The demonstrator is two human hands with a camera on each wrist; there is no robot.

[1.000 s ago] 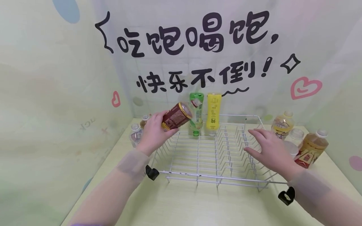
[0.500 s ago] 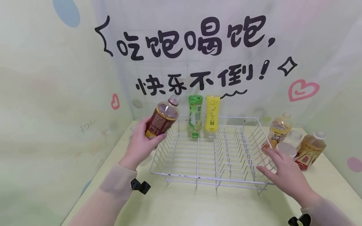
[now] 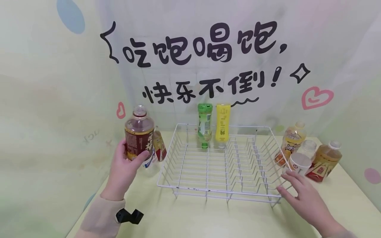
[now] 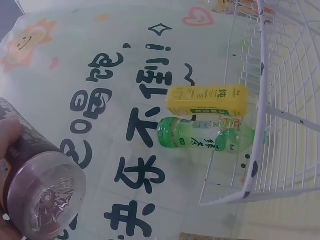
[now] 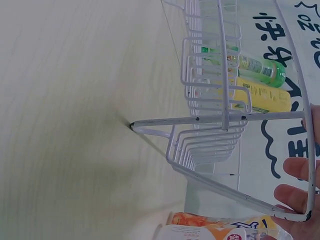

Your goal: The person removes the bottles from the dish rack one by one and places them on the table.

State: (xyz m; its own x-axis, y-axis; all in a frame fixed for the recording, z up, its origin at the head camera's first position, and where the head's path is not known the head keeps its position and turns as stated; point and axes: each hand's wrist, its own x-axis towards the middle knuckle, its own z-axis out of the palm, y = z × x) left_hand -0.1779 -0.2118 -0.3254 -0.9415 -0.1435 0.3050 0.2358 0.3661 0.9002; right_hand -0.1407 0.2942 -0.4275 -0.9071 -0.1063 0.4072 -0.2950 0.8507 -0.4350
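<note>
My left hand [image 3: 120, 177] grips a dark red-labelled drink bottle [image 3: 137, 145], upright and uncapped, left of the white wire dish rack [image 3: 193, 189]. In the left wrist view, the bottle's clear base [image 4: 47, 197] faces the camera. At the rack's front right corner is my right hand [image 3: 311, 200], holding nothing. Its fingers [image 5: 292, 197] appear loosely extended at the rim in the right wrist view; firm contact is hard to judge. Inside the rack, a green bottle [image 3: 204, 120] and a yellow bottle [image 3: 222, 120] stand upside down along the back.
Behind the left hand stand a clear bottle [image 3: 152, 165] and a red-and-yellow-labelled bottle [image 3: 159, 145]. Right of the rack are an orange-labelled bottle [image 3: 293, 140], a white cup [image 3: 299, 165], a clear bottle [image 3: 308, 147] and a red-and-tan bottle [image 3: 324, 162]. A printed sheet backs the table.
My left hand has carried the dark red-labelled bottle left, away from above the rack, turning it from tilted to upright. My right hand has moved down and right to the rack's front corner.
</note>
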